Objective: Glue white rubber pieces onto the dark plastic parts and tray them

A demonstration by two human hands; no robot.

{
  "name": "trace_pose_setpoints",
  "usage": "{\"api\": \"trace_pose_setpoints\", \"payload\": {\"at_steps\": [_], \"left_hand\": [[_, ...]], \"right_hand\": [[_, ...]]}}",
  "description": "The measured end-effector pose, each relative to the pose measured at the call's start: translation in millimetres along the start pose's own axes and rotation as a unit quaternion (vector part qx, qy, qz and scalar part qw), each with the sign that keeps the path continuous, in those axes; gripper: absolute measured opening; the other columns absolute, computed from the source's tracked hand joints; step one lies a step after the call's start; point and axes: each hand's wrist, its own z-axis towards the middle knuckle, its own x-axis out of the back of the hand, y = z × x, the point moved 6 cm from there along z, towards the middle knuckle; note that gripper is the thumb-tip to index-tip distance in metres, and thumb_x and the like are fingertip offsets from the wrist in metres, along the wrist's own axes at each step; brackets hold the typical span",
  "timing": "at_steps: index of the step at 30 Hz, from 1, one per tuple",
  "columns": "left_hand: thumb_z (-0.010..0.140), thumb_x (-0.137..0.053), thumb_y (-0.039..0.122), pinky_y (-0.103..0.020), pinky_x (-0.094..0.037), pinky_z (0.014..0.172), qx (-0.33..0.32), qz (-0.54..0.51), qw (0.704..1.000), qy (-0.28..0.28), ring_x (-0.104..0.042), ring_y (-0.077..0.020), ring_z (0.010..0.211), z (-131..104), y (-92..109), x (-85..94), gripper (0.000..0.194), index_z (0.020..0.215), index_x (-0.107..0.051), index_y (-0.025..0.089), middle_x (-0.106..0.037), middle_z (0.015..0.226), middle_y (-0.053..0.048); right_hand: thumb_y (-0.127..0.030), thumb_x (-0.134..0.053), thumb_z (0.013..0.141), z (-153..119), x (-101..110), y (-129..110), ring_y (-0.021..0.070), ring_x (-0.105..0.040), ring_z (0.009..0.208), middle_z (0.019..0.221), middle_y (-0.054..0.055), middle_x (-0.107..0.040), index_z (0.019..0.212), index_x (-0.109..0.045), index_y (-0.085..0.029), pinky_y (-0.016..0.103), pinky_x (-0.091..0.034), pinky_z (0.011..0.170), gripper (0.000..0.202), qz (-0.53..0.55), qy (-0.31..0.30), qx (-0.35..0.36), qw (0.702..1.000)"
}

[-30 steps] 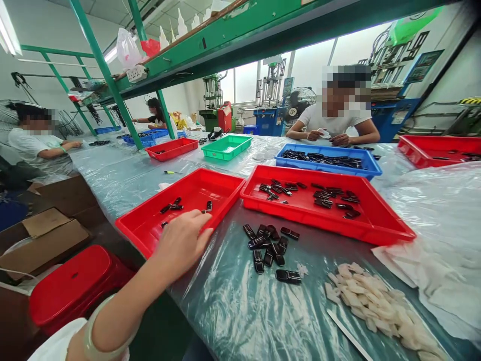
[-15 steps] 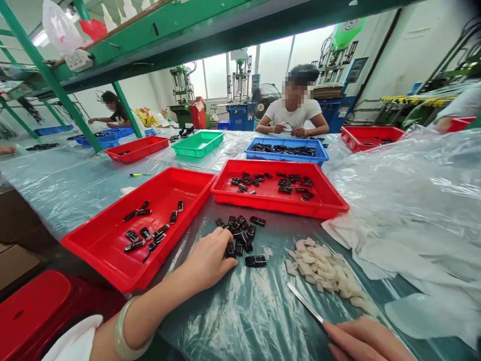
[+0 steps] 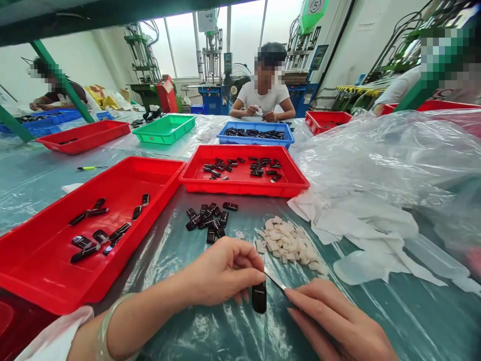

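My left hand [image 3: 233, 268] pinches a small glossy black piece [image 3: 259, 298] by its upper end, so that it hangs below the thumb and fingers. In my right hand [image 3: 334, 316] is a thin flat metal blade [image 3: 275, 279], its tip close by the left fingertips; whether it touches the piece I cannot tell. A loose pile of similar black pieces [image 3: 208, 215] lies on the plastic-covered table beyond my left hand. Off-white flat bits [image 3: 289, 240] are heaped farther out, beyond the blade.
Red trays with black pieces stand at left [image 3: 41, 273] and ahead [image 3: 244, 190]. Behind are a blue tray [image 3: 255, 142] and a green tray [image 3: 164, 129]. White sheets [image 3: 349, 215] and clear plastic film [image 3: 394, 155] cover the right side. A co-worker [image 3: 265, 93] sits opposite.
My left hand has come from the black pile toward me and right, bringing one piece to the blade. My right hand still holds the blade. The view has turned right.
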Motion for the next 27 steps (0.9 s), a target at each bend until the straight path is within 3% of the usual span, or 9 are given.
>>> {"api": "trace_pose_setpoints", "payload": {"at_steps": [5, 19, 21, 23, 25, 27], "left_hand": [[0.073, -0.062, 0.025, -0.017, -0.041, 0.045, 0.012, -0.034, 0.999, -0.025, -0.051, -0.0077, 0.049, 9.6, -6.8, -11.3, 0.014, 0.078, -0.057, 0.014, -0.054, 0.056, 0.003], [0.067, -0.069, 0.024, -0.016, -0.044, 0.042, 0.037, -0.122, 0.991, -0.05, -0.053, -0.0078, 0.047, 12.1, -18.4, -8.8, 0.021, 0.081, -0.059, 0.011, -0.056, 0.055, 0.002], [0.063, -0.071, 0.02, -0.017, -0.044, 0.042, 0.044, -0.127, 0.99, -0.044, -0.052, -0.0077, 0.047, 11.9, -19.5, -7.5, 0.023, 0.08, -0.059, 0.011, -0.055, 0.055, 0.003], [0.059, -0.072, 0.017, -0.016, -0.044, 0.041, 0.05, -0.125, 0.99, -0.03, -0.051, -0.0069, 0.047, 12.0, -20.5, -5.2, 0.025, 0.08, -0.059, 0.011, -0.055, 0.056, 0.004], [0.056, -0.073, 0.015, -0.016, -0.043, 0.041, 0.055, -0.125, 0.991, -0.015, -0.049, -0.0061, 0.048, 12.1, -21.3, -3.0, 0.027, 0.079, -0.059, 0.011, -0.054, 0.057, 0.004], [0.055, -0.073, 0.015, -0.016, -0.041, 0.041, 0.056, -0.118, 0.991, -0.008, -0.047, -0.0059, 0.048, 12.1, -21.7, -2.0, 0.027, 0.078, -0.06, 0.011, -0.053, 0.056, 0.005]], "right_hand": [[-0.008, -0.051, 0.084, 0.9, -1.4, 1.2, 0.0128, -0.061, 0.071, 0.08, 0.005, -0.062, 0.106, -0.059, -0.018, 0.024, -0.052, 0.065, 0.026, 0.016, 0.001, -0.017, 1.0], [-0.004, -0.054, 0.081, -1.7, 14.1, -0.2, 0.0112, -0.059, 0.072, 0.084, 0.005, -0.06, 0.106, -0.059, -0.017, 0.021, -0.051, 0.064, 0.029, -0.001, 0.028, -0.011, 1.0], [-0.005, -0.056, 0.08, -3.8, 25.5, 4.5, 0.011, -0.059, 0.075, 0.091, 0.005, -0.061, 0.105, -0.059, -0.017, 0.02, -0.05, 0.067, 0.029, -0.058, 0.08, -0.038, 0.994], [-0.008, -0.061, 0.077, -9.8, 47.3, 15.8, 0.0118, -0.059, 0.078, 0.096, 0.006, -0.06, 0.108, -0.06, -0.018, 0.022, -0.048, 0.071, 0.033, -0.114, 0.197, -0.108, 0.968], [-0.014, -0.067, 0.074, -23.1, 71.7, 31.9, 0.0144, -0.058, 0.084, 0.1, 0.007, -0.059, 0.114, -0.058, -0.019, 0.026, -0.046, 0.075, 0.041, -0.103, 0.344, -0.203, 0.911], [-0.024, -0.072, 0.068, -35.9, 83.2, 51.6, 0.0202, -0.057, 0.097, 0.109, 0.009, -0.057, 0.12, -0.054, -0.02, 0.032, -0.046, 0.081, 0.056, -0.036, 0.412, -0.295, 0.861]]}}
